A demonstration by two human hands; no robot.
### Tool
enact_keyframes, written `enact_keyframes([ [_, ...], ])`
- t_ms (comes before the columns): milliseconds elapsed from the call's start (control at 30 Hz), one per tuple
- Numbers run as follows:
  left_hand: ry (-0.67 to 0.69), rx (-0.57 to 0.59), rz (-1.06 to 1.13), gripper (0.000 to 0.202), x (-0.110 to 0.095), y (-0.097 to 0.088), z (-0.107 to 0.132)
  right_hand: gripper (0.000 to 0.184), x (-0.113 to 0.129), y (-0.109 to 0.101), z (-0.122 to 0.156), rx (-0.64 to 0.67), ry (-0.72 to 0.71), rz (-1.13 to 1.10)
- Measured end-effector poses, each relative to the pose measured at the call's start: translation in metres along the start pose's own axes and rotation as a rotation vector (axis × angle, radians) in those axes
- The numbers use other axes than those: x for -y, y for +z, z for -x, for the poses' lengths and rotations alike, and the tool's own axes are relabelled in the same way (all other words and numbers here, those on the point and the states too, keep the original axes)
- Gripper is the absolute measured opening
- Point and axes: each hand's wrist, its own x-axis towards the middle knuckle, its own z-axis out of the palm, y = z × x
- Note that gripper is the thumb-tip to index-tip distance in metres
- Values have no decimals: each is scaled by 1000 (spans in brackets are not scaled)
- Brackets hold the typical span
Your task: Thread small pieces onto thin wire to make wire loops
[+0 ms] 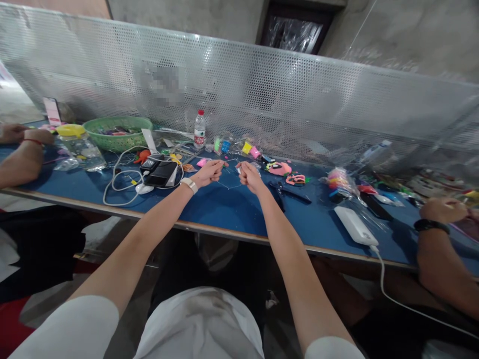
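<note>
Both of my hands are raised a little over the blue table, fingers closed. A thin pale cord hangs in a shallow loop between them. My left hand, with a light watch on its wrist, pinches one side of the cord. Opposite it, my right hand grips the other side, and a small white piece shows at its fingers. Just behind my left hand lies a pink lump. Pink and black shaped pieces rest to the right of my right hand.
Left of me are a black device with white cables, a green basket and a yellow-lidded jar. A water bottle stands by the perforated metal screen. A white power strip lies right. Co-workers' arms reach in at both sides.
</note>
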Motion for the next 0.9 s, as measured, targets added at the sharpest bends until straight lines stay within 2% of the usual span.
enact_keyframes([
  [233,53,7,-31,37,6,-3,-1,56,-12,-10,-3,38,-45,26],
  [400,81,-8,-12,47,10,1,1,57,-15,-4,-3,-18,-52,-20],
  [600,107,-35,-45,43,13,5,2,54,-16,3,-2,-78,-90,-6],
  [700,91,-23,-91,41,15,5,1,56,-17,1,-2,-60,-63,20],
  [900,73,-74,-108,53,19,-2,-4,60,-24,-12,-3,0,-57,16],
])
